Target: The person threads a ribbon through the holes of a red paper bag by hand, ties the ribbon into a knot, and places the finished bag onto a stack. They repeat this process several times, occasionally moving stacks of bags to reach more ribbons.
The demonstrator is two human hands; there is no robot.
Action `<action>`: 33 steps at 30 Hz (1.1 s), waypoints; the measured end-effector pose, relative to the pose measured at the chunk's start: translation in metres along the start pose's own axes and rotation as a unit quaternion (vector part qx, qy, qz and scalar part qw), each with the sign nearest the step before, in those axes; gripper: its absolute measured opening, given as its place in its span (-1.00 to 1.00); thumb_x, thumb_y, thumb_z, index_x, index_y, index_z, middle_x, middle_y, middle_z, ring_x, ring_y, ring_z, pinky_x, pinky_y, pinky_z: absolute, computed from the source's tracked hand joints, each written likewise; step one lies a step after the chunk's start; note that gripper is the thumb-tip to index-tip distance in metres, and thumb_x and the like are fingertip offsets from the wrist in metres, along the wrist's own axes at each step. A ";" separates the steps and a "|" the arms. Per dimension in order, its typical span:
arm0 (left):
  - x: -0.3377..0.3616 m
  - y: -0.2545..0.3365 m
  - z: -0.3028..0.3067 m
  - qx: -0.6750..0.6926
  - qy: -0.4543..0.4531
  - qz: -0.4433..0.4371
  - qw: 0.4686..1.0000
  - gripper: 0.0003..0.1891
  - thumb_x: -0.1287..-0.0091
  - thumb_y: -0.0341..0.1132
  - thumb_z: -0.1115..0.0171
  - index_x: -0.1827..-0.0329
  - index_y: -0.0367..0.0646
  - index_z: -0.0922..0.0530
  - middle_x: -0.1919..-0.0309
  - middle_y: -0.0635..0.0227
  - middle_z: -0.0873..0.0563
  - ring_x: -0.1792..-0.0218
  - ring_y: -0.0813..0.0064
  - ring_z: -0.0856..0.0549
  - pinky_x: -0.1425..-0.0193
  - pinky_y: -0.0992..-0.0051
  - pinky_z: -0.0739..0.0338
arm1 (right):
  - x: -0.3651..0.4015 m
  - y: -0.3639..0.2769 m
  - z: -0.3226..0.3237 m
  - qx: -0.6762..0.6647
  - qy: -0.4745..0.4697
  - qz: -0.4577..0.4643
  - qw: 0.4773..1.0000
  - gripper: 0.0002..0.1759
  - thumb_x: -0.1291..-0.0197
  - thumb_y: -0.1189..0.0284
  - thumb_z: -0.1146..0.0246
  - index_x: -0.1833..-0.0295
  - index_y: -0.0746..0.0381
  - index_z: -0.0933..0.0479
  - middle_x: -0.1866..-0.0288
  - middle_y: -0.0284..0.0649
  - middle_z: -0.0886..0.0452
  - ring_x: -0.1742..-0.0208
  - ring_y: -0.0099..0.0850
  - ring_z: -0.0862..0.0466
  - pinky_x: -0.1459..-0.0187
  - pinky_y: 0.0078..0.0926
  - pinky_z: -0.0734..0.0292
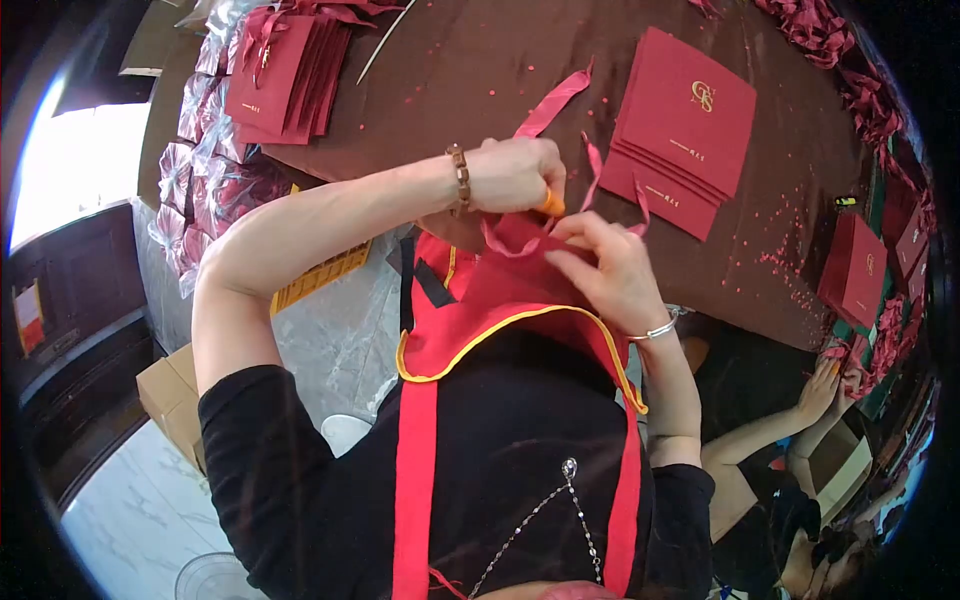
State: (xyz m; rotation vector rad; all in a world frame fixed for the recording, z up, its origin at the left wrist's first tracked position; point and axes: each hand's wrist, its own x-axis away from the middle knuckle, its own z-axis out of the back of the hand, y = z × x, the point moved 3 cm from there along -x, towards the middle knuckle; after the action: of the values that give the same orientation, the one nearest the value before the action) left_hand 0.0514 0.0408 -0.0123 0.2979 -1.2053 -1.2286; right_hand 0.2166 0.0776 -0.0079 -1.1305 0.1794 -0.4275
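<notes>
My left hand, with an orange finger cover and a beaded bracelet at the wrist, is closed at the table's edge. A pink-red ribbon runs out behind it across the table. To its right, my right hand, with a silver bangle at the wrist, pinches ribbon at the edge of a dark red paper bag. The bag lies between both hands, over my red apron; its lower part blends with the apron. More ribbon ends stick up beyond my right fingers. Exactly what the left fingertips grip is partly hidden.
Flat red bags with gold print lie stacked at the right on the brown-covered table. Another bag stack stands at the left, beside plastic-wrapped bundles. A co-worker's hands handle red ribbon at far right. A cardboard box sits on the floor.
</notes>
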 end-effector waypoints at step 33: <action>0.026 -0.018 0.048 0.495 0.203 -0.128 0.835 -0.72 -0.26 -0.54 -0.06 -0.04 -0.33 -0.45 0.20 0.11 -0.64 0.46 0.55 -0.58 0.32 0.62 -0.50 | 0.041 0.016 0.003 0.223 0.170 -0.010 0.960 -0.68 -0.01 0.36 -0.36 0.08 0.19 -0.58 0.15 -0.24 -0.47 0.13 -0.24 -0.47 0.13 -0.30 -0.41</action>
State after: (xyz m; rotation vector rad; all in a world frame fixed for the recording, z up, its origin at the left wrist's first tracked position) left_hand -0.0013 0.0321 0.0079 1.4541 -1.3525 -0.5870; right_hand 0.2587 0.0687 -0.0175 -0.6101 0.3528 -0.6433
